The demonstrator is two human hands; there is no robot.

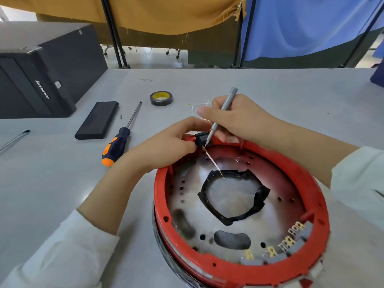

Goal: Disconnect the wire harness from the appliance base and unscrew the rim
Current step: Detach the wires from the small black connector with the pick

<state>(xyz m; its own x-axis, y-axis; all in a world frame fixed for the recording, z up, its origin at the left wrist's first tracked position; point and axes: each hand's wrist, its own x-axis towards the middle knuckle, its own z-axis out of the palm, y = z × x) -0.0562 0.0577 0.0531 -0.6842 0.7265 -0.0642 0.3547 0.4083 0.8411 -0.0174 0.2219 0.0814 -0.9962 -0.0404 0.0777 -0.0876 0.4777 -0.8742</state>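
Both hands hide black connector (201,139); driver tip unclear.

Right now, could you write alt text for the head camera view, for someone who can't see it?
A person's left hand steadies a small black connector on a red appliance rim, while the right hand works a slim grey precision screwdriver at it. An orange-handled screwdriver and tape roll lie nearby.

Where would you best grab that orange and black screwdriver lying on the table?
Grip the orange and black screwdriver by its thick handle, coming down from above with fingers across its width. It lies flat, handle toward the person, thin shaft pointing away, and the table beside the handle looks free. The left hand is nearest, though busy now.
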